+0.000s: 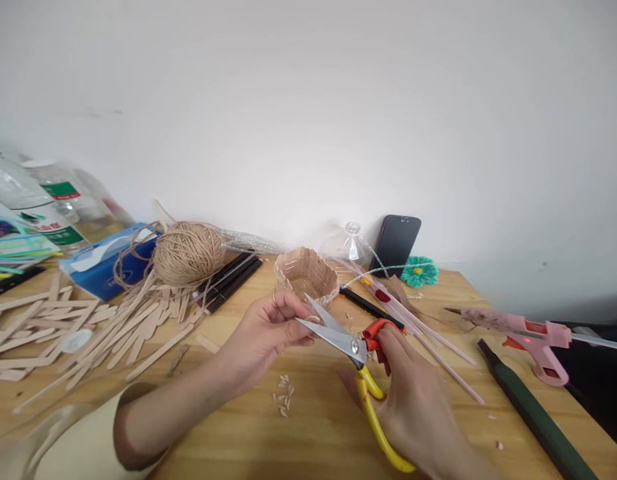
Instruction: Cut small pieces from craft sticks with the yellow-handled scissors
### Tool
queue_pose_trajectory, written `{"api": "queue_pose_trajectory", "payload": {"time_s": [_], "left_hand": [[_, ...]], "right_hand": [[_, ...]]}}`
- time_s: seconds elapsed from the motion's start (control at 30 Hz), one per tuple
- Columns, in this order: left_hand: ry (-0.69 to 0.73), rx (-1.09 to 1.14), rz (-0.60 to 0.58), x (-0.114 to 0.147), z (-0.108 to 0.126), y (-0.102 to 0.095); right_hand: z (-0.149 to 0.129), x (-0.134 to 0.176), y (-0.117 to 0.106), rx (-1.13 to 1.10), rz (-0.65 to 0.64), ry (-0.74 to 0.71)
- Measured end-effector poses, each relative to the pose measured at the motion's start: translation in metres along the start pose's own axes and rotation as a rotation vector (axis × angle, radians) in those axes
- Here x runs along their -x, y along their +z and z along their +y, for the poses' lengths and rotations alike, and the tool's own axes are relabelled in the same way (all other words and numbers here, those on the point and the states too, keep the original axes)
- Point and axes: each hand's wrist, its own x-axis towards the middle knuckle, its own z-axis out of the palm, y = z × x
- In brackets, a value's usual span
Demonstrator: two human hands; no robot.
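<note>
My right hand (411,393) grips a pair of scissors (355,347) with one red and one yellow handle. Their blades are parted and point left, the tips close to the fingers of my left hand (263,333). Thumb and fingers of that left hand are pinched together; whatever is between them is too small to make out. Just behind the blades stands a small basket-like box of wooden pieces (308,267), partly hidden by my left fingers. Below my hands, small pale wood chips (284,393) lie on the wooden table (268,443).
Craft sticks (138,320) spread across the left, beside a twine ball (189,252), black markers (233,283) and a blue tissue pack (113,263). Bottles (33,193) stand behind. Rightward are a phone (395,243), green flower (419,271), pink glue gun (531,337) and dark green tool (533,407).
</note>
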Motion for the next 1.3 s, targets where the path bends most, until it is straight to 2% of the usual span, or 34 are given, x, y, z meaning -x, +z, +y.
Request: {"api": "queue_pose_trajectory", "payload": {"time_s": [0.13,0.33,0.67,0.97,1.3], "left_hand": [[-0.044,0.079,-0.039,-0.0005,-0.0044,-0.0013],[-0.106,0.070,-0.012,0.0009,-0.0061,0.0014],[-0.089,0.100,-0.028,0.0011,-0.0083,0.0007],[-0.065,0.100,-0.010,-0.0001,-0.0089,0.0008],[-0.064,0.051,-0.009,-0.0005,-0.0085,-0.0001]], "right_hand": [[0.0007,0.0033,0.0013,-0.014,0.040,-0.027],[-0.0020,0.0019,0.0016,-0.003,0.071,-0.057],[-0.0072,0.0022,-0.0006,-0.057,-0.006,-0.004],[-0.0080,-0.0004,-0.0006,-0.039,0.067,-0.046],[-0.0057,0.0034,-0.0006,-0.026,0.054,-0.054]]}}
